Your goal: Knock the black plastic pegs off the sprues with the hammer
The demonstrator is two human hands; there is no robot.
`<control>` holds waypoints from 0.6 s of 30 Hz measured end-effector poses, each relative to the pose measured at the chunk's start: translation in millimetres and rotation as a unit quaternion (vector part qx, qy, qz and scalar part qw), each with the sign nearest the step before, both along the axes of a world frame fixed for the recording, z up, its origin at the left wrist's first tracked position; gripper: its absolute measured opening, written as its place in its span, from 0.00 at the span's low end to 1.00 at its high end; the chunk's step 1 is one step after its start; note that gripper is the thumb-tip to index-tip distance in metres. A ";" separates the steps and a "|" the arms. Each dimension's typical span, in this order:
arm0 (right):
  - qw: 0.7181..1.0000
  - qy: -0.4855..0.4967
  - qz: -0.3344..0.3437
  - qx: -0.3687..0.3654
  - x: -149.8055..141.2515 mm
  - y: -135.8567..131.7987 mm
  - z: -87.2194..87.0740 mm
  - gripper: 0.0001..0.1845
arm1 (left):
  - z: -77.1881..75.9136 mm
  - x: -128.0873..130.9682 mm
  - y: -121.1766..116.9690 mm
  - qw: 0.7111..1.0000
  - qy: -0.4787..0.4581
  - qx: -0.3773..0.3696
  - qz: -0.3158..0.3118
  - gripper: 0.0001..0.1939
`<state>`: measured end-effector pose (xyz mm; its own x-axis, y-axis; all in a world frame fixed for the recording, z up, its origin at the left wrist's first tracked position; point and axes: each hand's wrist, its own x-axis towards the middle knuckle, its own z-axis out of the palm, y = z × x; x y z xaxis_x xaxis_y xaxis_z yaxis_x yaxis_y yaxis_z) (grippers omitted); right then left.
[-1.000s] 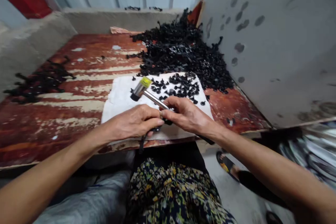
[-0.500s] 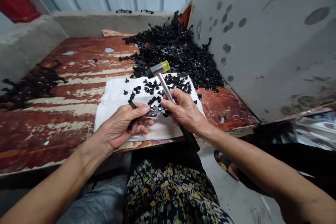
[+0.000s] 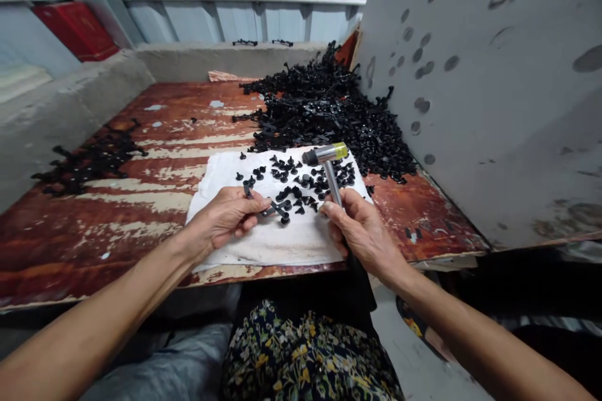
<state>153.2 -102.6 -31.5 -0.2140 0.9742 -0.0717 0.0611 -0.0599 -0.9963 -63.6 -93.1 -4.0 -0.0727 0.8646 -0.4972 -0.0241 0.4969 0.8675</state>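
Between the thumb and fingers of my left hand [image 3: 231, 216] is a black jointed plastic part [image 3: 270, 208], held over a white cloth [image 3: 263, 247]. A round knob hangs at its right end. My right hand [image 3: 360, 225] is wrapped round the handle of a mallet [image 3: 332, 182], whose metal head has a black face on the left and a yellow one on the right. The mallet head is raised above the cloth. Several small black plugs [image 3: 305, 180] lie scattered on the cloth between and beyond my hands.
A big heap of black jointed parts [image 3: 320, 100] fills the back right of the worn red-brown tabletop [image 3: 155, 200]. A smaller pile [image 3: 94, 156] lies at the left. A spotted grey panel [image 3: 475, 106] stands along the right edge, and a low concrete ledge [image 3: 188, 62] runs behind.
My hands have moved apart; the right one, with the mallet, has left the black part held by my left. The camera view has shifted up and left, showing more wall.
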 end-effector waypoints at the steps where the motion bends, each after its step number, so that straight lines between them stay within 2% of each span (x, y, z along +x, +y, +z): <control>1: 1.000 0.012 -0.003 -0.009 1.1 -1.7 -3.2 0.13 | -0.1 -1.0 1.3 1.000 0.004 -0.010 0.006 0.09; 5: 0.998 0.050 -0.004 -0.027 1.6 -3.9 -11.2 0.14 | 1.9 0.3 5.2 0.999 -0.008 -0.033 0.020 0.12; 18: 0.997 0.070 -0.003 -0.026 1.2 -1.5 -12.6 0.15 | -0.4 1.9 7.9 0.999 -0.017 -0.038 0.018 0.10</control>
<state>154.3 -104.0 -44.1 -0.2200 0.9712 -0.0918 -0.0797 -0.1116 -0.9905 -61.7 -85.2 -4.5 -0.0858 0.8219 -0.5632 -0.0714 0.5588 0.8263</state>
